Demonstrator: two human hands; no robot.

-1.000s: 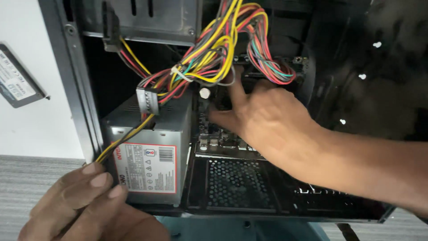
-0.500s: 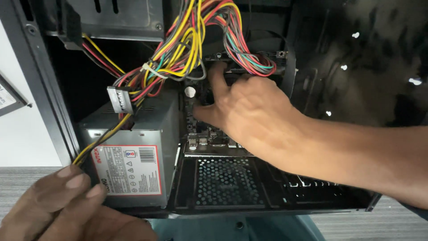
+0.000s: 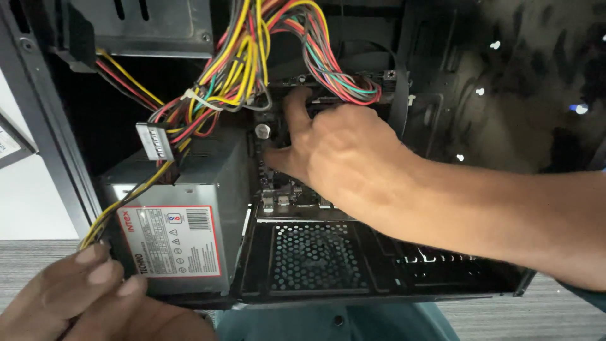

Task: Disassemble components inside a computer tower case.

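An open black computer case (image 3: 315, 259) lies in front of me. My right hand (image 3: 347, 158) reaches deep inside, with its index finger pointing up and its thumb pressed on the motherboard (image 3: 284, 196) just under a bundle of coloured wires (image 3: 240, 57). Its other fingers are hidden behind the hand. My left hand (image 3: 95, 297) curls around the case's lower left corner, beside a yellow wire and the grey power supply (image 3: 189, 189) with its red-bordered label.
A white flat connector (image 3: 154, 140) hangs from the wires above the power supply. A grey metal drive bay (image 3: 158, 25) sits at the top left. A silver capacitor (image 3: 262, 131) stands near my thumb. Grey striped flooring (image 3: 38, 265) surrounds the case.
The view has drifted so the case sits further left in the picture. My right hand stays on the board, its index finger now raised. My left hand keeps its hold.
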